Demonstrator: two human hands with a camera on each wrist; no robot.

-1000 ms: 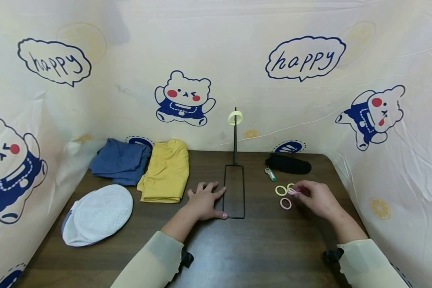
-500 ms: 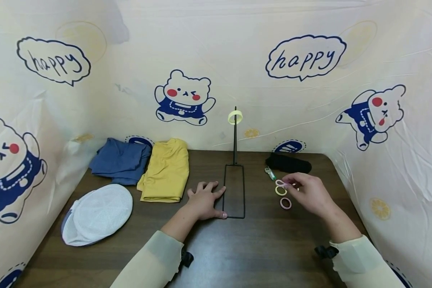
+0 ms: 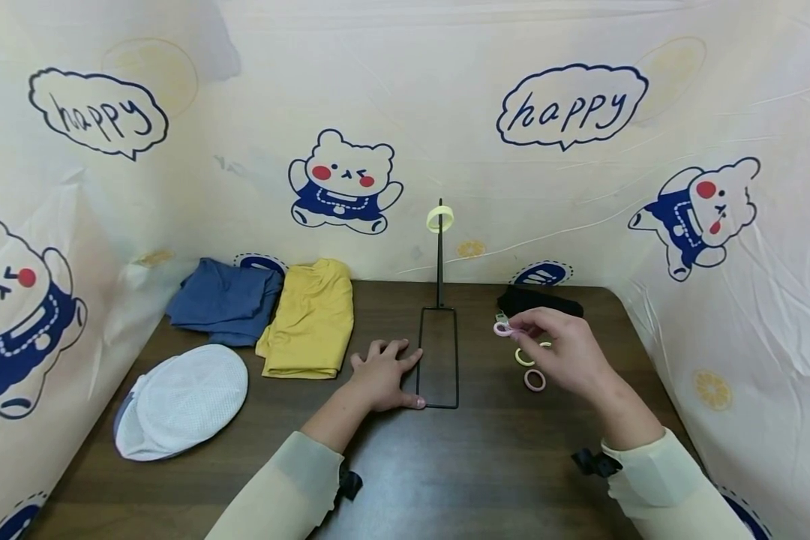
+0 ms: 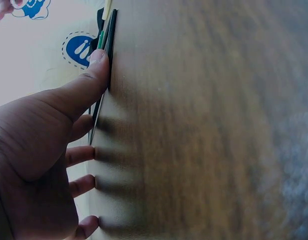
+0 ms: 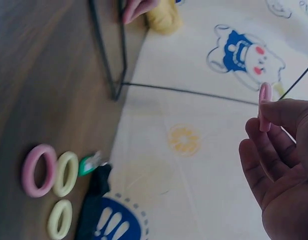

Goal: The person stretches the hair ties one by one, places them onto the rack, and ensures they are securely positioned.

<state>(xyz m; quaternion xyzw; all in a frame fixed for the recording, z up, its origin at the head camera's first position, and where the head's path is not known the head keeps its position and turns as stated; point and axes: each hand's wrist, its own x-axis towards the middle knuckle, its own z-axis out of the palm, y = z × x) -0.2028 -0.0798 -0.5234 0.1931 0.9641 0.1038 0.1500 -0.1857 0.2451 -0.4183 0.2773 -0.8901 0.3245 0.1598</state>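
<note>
My right hand (image 3: 567,352) pinches a small pink ring (image 3: 502,335) between thumb and fingertips, raised above the table; the right wrist view shows this held pink ring (image 5: 265,92) edge-on. Below it lie another pink ring (image 3: 535,389) and a yellow ring (image 3: 523,362). A second yellow ring (image 5: 60,220) shows in the right wrist view. With fingers spread, my left hand (image 3: 381,379) rests at the left side of a black wire stand (image 3: 457,360), thumb and index finger touching its rectangular base. A pale yellow ring (image 3: 449,219) hangs near the top of the stand's upright.
Behind the right hand lies a black cloth item (image 3: 540,301), with a small green-and-silver object (image 5: 89,164) beside the rings. On the left are folded blue cloth (image 3: 226,300), folded yellow cloth (image 3: 310,319) and a white cap (image 3: 185,401). A printed curtain (image 3: 243,180) backs the table.
My right hand has lifted the pink ring off the other rings and carried it left and away from me, in front of the small green object. The left hand stays put.
</note>
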